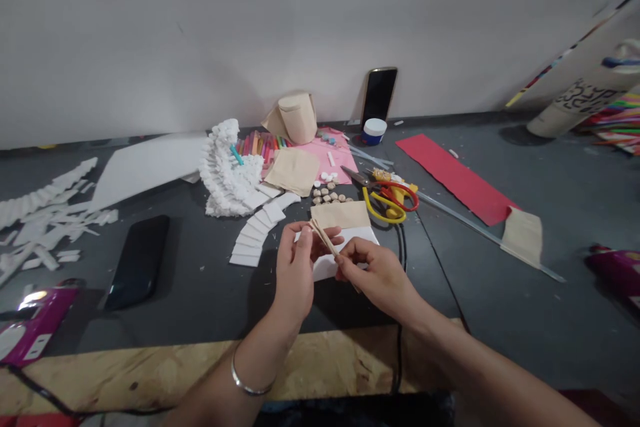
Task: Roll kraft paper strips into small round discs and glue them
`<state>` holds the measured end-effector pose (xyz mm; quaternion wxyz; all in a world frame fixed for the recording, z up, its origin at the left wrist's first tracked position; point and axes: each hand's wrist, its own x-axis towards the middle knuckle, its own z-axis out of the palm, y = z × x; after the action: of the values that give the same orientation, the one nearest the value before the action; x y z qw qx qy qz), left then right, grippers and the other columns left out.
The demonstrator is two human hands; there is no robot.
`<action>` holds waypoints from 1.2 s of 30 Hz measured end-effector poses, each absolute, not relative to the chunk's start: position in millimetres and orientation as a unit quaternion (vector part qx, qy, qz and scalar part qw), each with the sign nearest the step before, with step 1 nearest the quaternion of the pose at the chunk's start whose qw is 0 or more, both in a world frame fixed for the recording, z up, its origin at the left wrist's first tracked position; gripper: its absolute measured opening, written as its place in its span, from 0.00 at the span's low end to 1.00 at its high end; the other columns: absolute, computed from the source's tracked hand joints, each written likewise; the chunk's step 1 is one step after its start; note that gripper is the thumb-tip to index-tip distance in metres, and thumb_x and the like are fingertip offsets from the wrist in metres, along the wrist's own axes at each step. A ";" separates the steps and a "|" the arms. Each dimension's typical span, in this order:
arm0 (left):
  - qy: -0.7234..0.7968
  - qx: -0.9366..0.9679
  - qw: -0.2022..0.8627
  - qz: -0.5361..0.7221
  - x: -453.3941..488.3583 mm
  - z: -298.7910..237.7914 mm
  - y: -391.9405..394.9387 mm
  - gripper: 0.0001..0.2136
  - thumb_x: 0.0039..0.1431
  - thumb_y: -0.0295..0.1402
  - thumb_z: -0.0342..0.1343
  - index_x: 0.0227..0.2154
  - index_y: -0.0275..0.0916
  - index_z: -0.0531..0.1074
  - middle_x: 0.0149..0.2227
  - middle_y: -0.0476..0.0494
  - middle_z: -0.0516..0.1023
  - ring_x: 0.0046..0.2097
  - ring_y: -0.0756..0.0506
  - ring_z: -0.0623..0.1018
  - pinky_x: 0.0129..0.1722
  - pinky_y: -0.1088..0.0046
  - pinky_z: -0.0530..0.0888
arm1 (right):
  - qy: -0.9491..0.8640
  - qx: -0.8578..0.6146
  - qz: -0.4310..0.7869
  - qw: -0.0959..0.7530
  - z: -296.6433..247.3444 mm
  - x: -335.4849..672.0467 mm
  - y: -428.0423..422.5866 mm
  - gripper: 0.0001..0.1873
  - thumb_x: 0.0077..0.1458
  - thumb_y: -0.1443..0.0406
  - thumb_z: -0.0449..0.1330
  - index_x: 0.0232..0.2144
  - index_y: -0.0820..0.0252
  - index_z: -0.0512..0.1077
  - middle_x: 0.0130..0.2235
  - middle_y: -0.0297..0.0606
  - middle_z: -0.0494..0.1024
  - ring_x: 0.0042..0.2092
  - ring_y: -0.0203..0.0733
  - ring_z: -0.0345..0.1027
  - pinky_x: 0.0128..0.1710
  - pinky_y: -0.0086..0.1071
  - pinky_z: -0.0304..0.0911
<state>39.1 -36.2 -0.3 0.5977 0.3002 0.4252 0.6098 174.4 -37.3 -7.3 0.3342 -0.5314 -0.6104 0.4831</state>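
Grey wall [300, 27] is standing behind a dark surface [505, 307] | left hand [299, 267], half open, is pinching the top end of a thin tan strip [325, 239] | right hand [373, 270], nearly closed, is pinching its low end | strip is slanting over white paper [325, 269], near the scissors [373, 184]

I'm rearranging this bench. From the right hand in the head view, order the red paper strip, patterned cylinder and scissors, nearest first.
From the right hand:
1. Scissors: just beyond it.
2. Red paper strip: farther right.
3. Patterned cylinder: far right, toward the back.
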 end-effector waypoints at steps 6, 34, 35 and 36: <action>0.427 0.322 0.604 0.591 39.5 -8.4 -37.3 0.13 0.56 0.37 0.62 0.33 0.39 0.62 0.39 0.41 0.83 0.39 0.42 0.83 0.39 0.64 0.78 | -0.633 -0.546 0.433 0.337 -11.9 172.7 -37.8 0.09 0.54 0.62 0.57 0.23 0.57 0.68 0.25 0.35 0.77 0.25 0.36 0.67 0.23 0.27 0.58; 0.391 0.261 0.663 0.582 36.7 -1.5 -27.2 0.11 0.55 0.38 0.62 0.29 0.37 0.67 0.24 0.54 0.70 0.25 0.54 0.72 0.26 0.80 0.71 | -0.562 -0.476 0.607 0.299 -5.6 174.7 -38.0 0.13 0.56 0.57 0.58 0.26 0.59 0.69 0.26 0.35 0.79 0.26 0.35 0.69 0.30 0.30 0.63; 0.389 0.262 0.665 0.581 35.5 0.0 -26.6 0.12 0.55 0.38 0.62 0.29 0.37 0.66 0.23 0.55 0.69 0.23 0.55 0.70 0.24 0.81 0.69 | -0.587 -0.476 0.587 0.291 -3.1 178.7 -36.4 0.13 0.57 0.57 0.58 0.26 0.59 0.70 0.28 0.36 0.79 0.30 0.37 0.71 0.33 0.31 0.64; 0.390 0.265 0.670 0.573 34.2 1.8 -26.0 0.12 0.55 0.38 0.62 0.29 0.37 0.66 0.22 0.56 0.68 0.21 0.57 0.67 0.21 0.82 0.67 | -0.610 -0.476 0.565 0.288 -0.6 183.2 -34.4 0.13 0.58 0.57 0.57 0.27 0.59 0.72 0.29 0.37 0.80 0.33 0.39 0.72 0.36 0.32 0.64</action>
<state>34.2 -26.0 1.8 0.6701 0.2651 0.3898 0.5733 183.2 -34.4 -0.6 0.2875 -0.4762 -0.6098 0.5645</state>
